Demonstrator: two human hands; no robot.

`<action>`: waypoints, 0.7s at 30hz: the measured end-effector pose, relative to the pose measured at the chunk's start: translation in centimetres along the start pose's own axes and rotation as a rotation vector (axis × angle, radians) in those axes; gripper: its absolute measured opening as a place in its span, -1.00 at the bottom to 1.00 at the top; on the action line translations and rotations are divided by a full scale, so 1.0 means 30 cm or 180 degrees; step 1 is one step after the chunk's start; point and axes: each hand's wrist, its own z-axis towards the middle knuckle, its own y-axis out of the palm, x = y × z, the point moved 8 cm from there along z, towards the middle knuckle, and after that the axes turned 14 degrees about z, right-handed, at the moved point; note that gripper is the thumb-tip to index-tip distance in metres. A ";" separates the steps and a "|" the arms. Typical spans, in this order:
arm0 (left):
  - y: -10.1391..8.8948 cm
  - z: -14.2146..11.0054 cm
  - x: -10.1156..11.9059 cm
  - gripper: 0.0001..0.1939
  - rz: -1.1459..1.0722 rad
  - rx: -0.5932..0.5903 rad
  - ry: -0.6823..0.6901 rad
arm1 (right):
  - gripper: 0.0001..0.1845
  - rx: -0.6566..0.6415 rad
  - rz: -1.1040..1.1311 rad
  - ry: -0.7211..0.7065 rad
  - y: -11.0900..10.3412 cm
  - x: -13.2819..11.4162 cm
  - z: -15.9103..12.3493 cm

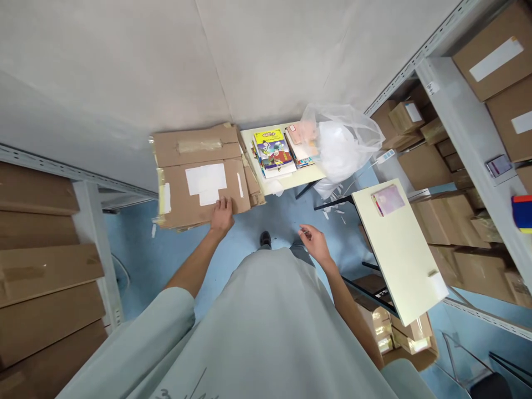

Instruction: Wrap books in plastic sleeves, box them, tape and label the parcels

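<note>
A stack of flattened cardboard (174,180) lies against the wall, ahead and to the left, with white labels and clear tape on its top sheet. My left hand (223,217) rests on its near edge, fingers stretched flat over the cardboard beside a white label (205,180). Above the floor, right of my body, hangs my right hand (316,244) with curled fingers. Whether something small is in that hand I cannot make out. Two piles of books stand right of the cardboard, one topped by a yellow and purple book (274,151).
The books sit on a pale table (286,180) beside a clear plastic bag (343,147) with white contents. Paper scraps (334,202) litter the floor. A second pale table (401,249) stands at right. Shelves with boxes (50,271) flank both sides.
</note>
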 end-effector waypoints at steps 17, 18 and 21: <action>-1.041 -0.275 -0.290 -0.68 -0.0733 0.3305 -0.0981 | -0.59 -0.0046 0.0416 -0.0266 -0.002 0.043 0.106; -1.104 -0.310 -0.279 -0.67 -0.0951 0.3615 -0.0832 | -0.58 -0.0028 0.0483 -0.0305 -0.012 0.042 0.118; -1.225 -0.346 -0.219 -0.60 -0.1632 0.4002 -0.0340 | -0.57 0.0107 0.0697 -0.0406 -0.068 0.035 0.157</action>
